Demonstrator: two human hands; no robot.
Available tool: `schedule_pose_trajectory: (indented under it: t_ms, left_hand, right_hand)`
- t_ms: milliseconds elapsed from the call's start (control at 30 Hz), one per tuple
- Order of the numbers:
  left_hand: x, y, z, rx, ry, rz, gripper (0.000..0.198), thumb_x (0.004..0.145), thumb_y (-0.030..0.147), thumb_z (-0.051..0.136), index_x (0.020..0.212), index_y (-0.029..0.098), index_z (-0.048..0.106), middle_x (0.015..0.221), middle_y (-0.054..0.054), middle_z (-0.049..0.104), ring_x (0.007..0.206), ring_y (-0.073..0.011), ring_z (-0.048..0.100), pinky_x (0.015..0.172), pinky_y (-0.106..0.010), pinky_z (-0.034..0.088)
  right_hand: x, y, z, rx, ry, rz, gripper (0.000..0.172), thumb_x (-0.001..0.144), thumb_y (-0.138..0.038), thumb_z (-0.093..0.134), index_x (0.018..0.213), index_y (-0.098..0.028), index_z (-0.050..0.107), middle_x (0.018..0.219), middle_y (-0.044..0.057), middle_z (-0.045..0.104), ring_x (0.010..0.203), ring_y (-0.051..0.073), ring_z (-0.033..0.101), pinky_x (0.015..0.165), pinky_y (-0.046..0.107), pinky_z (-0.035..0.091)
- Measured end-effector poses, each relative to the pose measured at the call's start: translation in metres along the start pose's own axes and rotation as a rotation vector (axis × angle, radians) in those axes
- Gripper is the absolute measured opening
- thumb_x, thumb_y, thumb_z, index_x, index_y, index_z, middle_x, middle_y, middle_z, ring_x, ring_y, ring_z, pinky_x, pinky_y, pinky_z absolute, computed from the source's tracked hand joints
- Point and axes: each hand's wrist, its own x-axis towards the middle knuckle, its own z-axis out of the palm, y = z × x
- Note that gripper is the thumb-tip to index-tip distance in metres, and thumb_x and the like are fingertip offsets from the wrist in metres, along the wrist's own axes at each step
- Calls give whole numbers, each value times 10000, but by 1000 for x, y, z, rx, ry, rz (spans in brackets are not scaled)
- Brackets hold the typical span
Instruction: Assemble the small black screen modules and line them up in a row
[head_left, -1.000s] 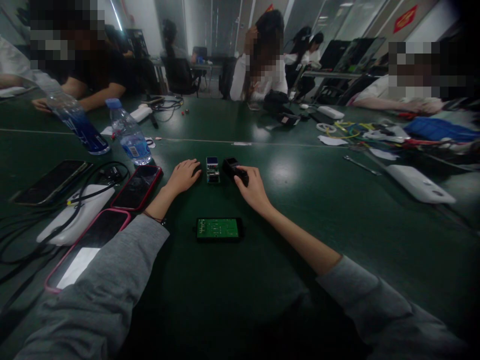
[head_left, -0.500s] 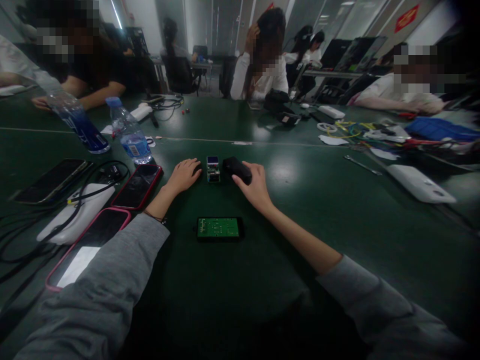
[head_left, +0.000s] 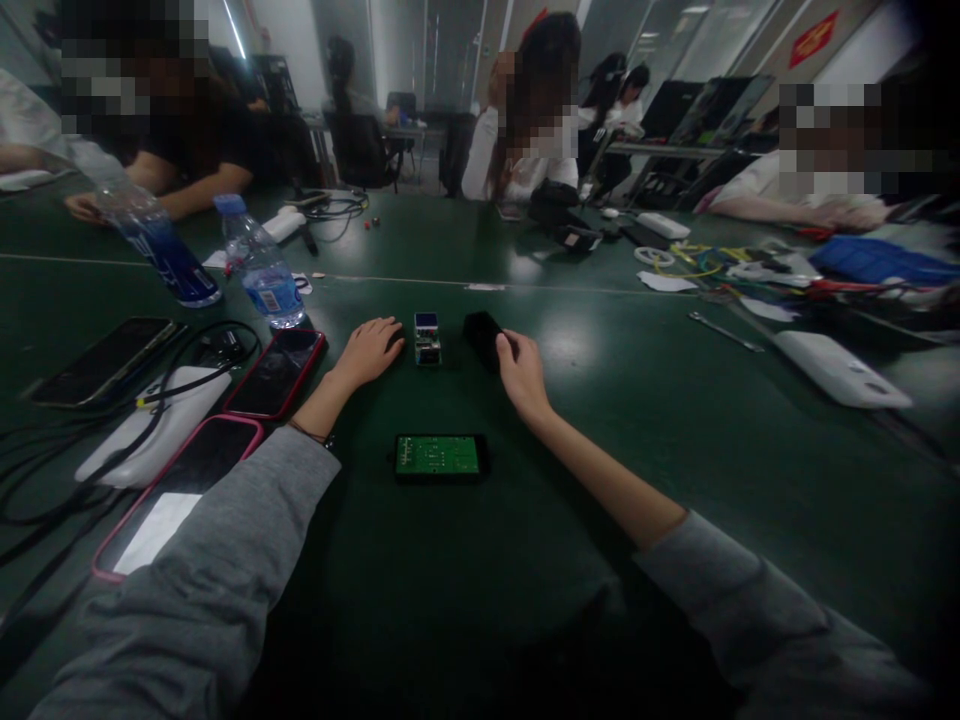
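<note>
Between thumb and fingers, my right hand (head_left: 523, 372) grips a black plastic case part (head_left: 484, 338), held tilted just right of a small electronic module (head_left: 427, 338). The module stands on the green table and has a dark blue screen on top with circuitry below. My left hand (head_left: 369, 350) lies flat on the table left of the module, fingers spread, holding nothing. Closer to me, a green circuit board (head_left: 437, 455) sits in a black housing.
At left are a red-edged phone (head_left: 276, 373), a pink-cased phone (head_left: 176, 500), a white power strip (head_left: 154, 430) with cables and a clear water bottle (head_left: 262, 270). Rightward lie tweezers (head_left: 724, 331), a white box (head_left: 841, 368) and tangled wires (head_left: 705, 262). Other people sit across the table.
My right hand has shifted slightly right and turned the black case part, which now stands farther from the module. My left hand has stayed put.
</note>
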Motion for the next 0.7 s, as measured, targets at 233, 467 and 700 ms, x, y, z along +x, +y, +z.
schedule_pose_trajectory:
  t_ms: [233, 467, 700]
  left_hand:
    - [0, 2, -1, 24, -15, 4, 510, 1098, 425, 400, 1512, 166, 549, 1622, -158, 518, 1497, -314, 475, 1258, -536, 357]
    - [0, 0, 2, 25, -6, 7, 507, 1097, 421, 407, 1524, 183, 539, 1637, -150, 504, 1513, -322, 461, 1249, -555, 363]
    - [0, 1, 0, 9, -10, 1, 509, 1096, 431, 404, 1520, 188, 546, 1630, -152, 512, 1505, -315, 470, 1252, -555, 358]
  right_hand:
    - [-6, -7, -6, -60, -62, -102, 703, 903, -433, 677, 1487, -65, 544, 1430, 250, 608, 1353, 398, 577, 1184, 640, 443]
    - [-2, 24, -93, -154, 120, -65, 727, 875, -470, 679, 1471, -69, 561, 1373, 253, 648, 1271, 407, 642, 1114, 641, 504]
    - [-16, 99, -194, -362, 346, 137, 758, 804, -596, 697, 1433, -178, 633, 1330, 254, 668, 1254, 416, 652, 1102, 580, 497]
